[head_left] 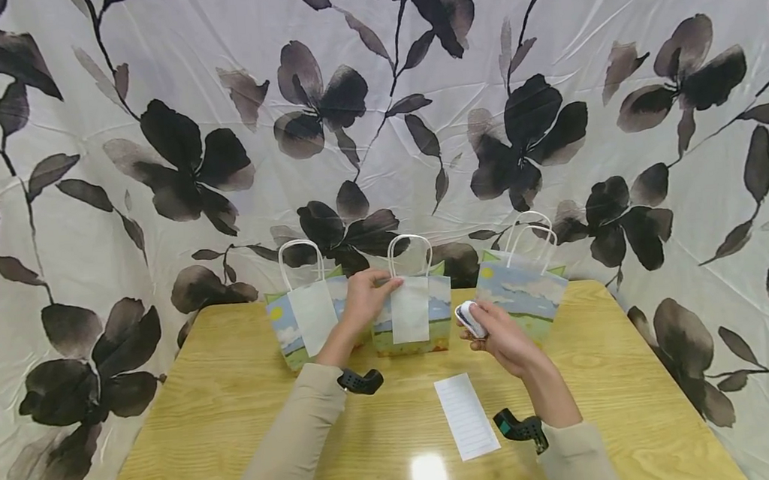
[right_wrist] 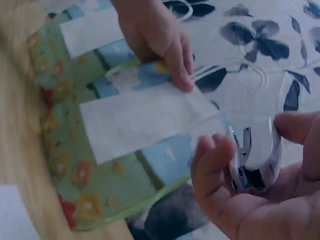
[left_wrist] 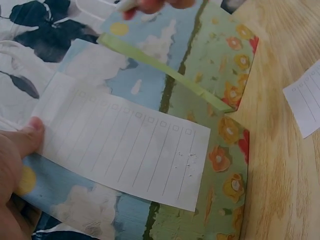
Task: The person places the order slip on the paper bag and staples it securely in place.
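Note:
At the top edge of the middle paper gift bag (head_left: 442,314), my left hand (head_left: 362,300) pinches the rim together with a white lined slip (left_wrist: 125,140) lying over the bag's front. The thumb shows on the slip; the other fingertips are partly hidden. My right hand (head_left: 503,336) holds a small white stapler (right_wrist: 265,150), its jaws apart, between the middle and right bags. The stapler is clear of the slip. Beside my left forearm, the left gift bag (head_left: 284,327) also bears a white slip (head_left: 314,317) on its front.
The right gift bag (head_left: 524,289) leans behind my right hand, with no slip seen on its front. A loose lined slip (head_left: 468,416) lies on the wooden table (head_left: 209,419) nearer me. Behind the bags hangs a floral cloth (head_left: 418,154).

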Tool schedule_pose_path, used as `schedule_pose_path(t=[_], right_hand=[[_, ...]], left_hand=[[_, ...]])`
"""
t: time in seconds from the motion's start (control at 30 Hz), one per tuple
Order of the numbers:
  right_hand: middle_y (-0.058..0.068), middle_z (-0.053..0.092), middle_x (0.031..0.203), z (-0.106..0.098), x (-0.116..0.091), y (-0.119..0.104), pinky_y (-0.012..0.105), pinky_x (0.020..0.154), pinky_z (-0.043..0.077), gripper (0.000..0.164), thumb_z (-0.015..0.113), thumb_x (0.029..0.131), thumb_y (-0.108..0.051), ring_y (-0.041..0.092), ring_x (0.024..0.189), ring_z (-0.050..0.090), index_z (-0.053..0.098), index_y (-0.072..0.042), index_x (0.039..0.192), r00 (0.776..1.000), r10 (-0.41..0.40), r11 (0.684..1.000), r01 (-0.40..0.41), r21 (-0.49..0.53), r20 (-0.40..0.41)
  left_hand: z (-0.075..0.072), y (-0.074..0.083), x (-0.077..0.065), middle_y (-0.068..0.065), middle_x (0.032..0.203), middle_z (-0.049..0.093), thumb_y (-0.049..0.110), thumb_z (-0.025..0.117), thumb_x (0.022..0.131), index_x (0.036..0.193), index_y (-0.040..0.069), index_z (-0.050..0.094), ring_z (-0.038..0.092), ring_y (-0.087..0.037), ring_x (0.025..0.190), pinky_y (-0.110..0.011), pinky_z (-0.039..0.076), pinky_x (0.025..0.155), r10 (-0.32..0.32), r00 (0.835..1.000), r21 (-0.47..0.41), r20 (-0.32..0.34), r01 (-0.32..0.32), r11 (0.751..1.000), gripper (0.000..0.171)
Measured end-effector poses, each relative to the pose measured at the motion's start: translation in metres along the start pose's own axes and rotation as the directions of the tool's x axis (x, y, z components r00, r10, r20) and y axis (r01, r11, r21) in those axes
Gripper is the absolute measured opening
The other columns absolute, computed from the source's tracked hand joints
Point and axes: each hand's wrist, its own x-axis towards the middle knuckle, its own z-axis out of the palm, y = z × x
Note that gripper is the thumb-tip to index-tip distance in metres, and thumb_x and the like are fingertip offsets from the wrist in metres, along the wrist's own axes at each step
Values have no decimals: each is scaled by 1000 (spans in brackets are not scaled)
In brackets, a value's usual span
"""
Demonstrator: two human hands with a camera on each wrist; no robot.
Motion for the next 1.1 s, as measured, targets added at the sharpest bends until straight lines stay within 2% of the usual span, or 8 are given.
schedule_pose_path(t=[0.1, 0.17, 0.3, 0.47, 0.6, 0.8, 0.9, 1.1], right_hand=[[19, 47, 116, 9, 11, -14, 22, 55, 41, 52, 50, 103, -27, 15, 74, 55, 34, 5, 142, 998, -55, 997, 55, -56, -5], [14, 51, 109, 15, 19, -21, 22, 52, 36, 49, 60, 99, -20, 14, 66, 48, 42, 5, 137, 995, -96, 992, 93, -89, -24], [11, 55, 103, 26, 35, -34, 26, 54, 36, 48, 72, 89, -11, 16, 66, 43, 54, 3, 132, 984, -162, 964, 142, -225, -75], [16, 58, 109, 37, 53, -46, 38, 66, 48, 47, 77, 84, -9, 21, 80, 53, 61, -2, 127, 969, -209, 936, 158, -315, -134], [18, 57, 116, 44, 62, -52, 50, 83, 49, 48, 78, 82, -6, 27, 95, 58, 61, -3, 127, 964, -224, 934, 172, -312, -140], [18, 59, 116, 52, 76, -55, 36, 78, 53, 46, 77, 82, -3, 29, 97, 61, 62, -2, 126, 965, -241, 909, 187, -372, -104], [16, 61, 112, 54, 85, -56, 34, 74, 53, 43, 75, 83, -3, 27, 93, 61, 62, -2, 124, 962, -265, 857, 207, -471, -59], [15, 63, 101, 58, 98, -59, 33, 62, 54, 42, 72, 85, -4, 23, 75, 64, 59, 0, 124, 965, -261, 672, 194, -715, 17]], left_hand=[[-2, 1, 1, -9, 103, 70, 27, 74, 87, 101, 4, 77, 64, -25, 94, -38, 53, 78, -3, 1000, 5, 7, 3, 1000, 27], [-2, 1, 1, -10, 104, 70, 27, 74, 87, 101, 3, 77, 64, -25, 94, -38, 53, 78, 4, 1000, 13, 5, -4, 1000, 27], [-2, 1, 0, -10, 102, 70, 26, 75, 87, 99, 3, 77, 64, -25, 92, -38, 53, 76, 19, 1000, 22, 1, -19, 1000, 26], [-1, 0, 2, -9, 102, 71, 26, 74, 87, 98, 4, 78, 64, -25, 92, -38, 53, 76, 28, 1000, 22, 2, -28, 999, 25], [-2, 0, 1, -9, 102, 71, 27, 74, 87, 98, 4, 77, 64, -24, 92, -38, 53, 76, 18, 1000, 26, 6, -18, 999, 25], [-2, 0, -1, -8, 102, 71, 28, 74, 88, 99, 5, 78, 64, -23, 91, -37, 53, 76, 9, 1000, 34, 10, -9, 999, 25], [-2, 0, 0, -7, 104, 70, 29, 73, 88, 100, 6, 77, 64, -23, 94, -37, 53, 78, 3, 1000, 38, 13, -3, 999, 26], [-2, 1, 1, -9, 104, 71, 26, 72, 89, 100, 4, 77, 64, -24, 93, -38, 53, 77, 21, 1000, 42, 14, -21, 999, 25]])
